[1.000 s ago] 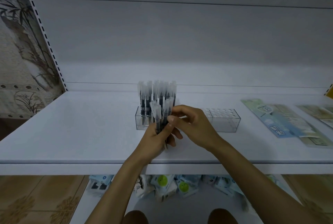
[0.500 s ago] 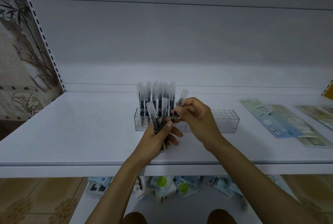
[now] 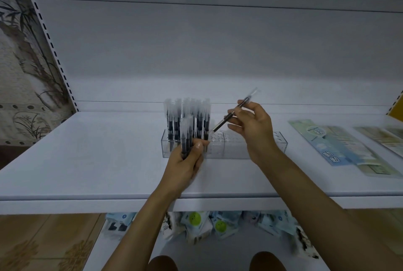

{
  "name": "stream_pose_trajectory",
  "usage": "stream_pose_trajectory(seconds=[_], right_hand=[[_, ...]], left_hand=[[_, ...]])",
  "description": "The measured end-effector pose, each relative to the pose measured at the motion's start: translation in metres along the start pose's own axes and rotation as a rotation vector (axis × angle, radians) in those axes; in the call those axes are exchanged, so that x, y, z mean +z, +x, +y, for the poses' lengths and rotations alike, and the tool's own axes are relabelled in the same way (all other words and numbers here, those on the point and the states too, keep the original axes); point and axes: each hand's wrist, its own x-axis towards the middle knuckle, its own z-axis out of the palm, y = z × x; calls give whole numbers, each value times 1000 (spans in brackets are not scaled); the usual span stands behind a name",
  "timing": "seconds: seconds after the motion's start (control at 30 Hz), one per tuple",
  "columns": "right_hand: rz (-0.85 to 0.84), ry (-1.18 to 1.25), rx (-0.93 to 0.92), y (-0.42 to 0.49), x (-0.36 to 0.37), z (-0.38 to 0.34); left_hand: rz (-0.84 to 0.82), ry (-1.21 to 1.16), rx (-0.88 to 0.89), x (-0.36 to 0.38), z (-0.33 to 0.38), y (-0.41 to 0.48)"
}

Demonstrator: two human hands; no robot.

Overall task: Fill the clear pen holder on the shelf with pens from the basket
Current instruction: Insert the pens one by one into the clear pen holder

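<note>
A clear pen holder stands on the white shelf. Its left end holds several upright black pens with clear caps; the holes to the right are empty. My left hand grips a small bunch of pens upright, just in front of the holder's left end. My right hand pinches a single pen above the holder. That pen is tilted, cap up to the right, and its lower tip hangs close over the empty holes beside the filled rows. No basket is in view.
Flat blue and green packets lie on the shelf to the right. More packets are piled on the lower shelf below. A perforated upright bounds the shelf at left. Open shelf surface lies left of the holder.
My right hand has pulled one pen out of the bunch and lifted it up and right, tilting its tip toward the empty holes. My left hand stays by the holder with the rest.
</note>
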Motion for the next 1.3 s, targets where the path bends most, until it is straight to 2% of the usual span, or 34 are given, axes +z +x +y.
stream_pose_trajectory(seconds=[0.13,0.23,0.47,0.6,0.77,1.0,1.3], right_hand=[[115,47,80,12,3,9],[151,18,66,20,5,11],[21,-353,-153,29,12,23],[-54,-557,-267,32,16,32],[-122,-685,-293,32,16,44],[-110,-679,-249,33,14,49],[-152,-753,-261,34,9,54]], left_hand=[[40,-119,-50,1,4,1],[60,-210,-63,-1,3,4],[58,-60,-12,-2,2,3],[69,-213,-85,-4,3,4],[35,-428,-114,-6,4,5],[62,-306,-123,-4,3,7],[68,-282,-92,-6,-2,9]])
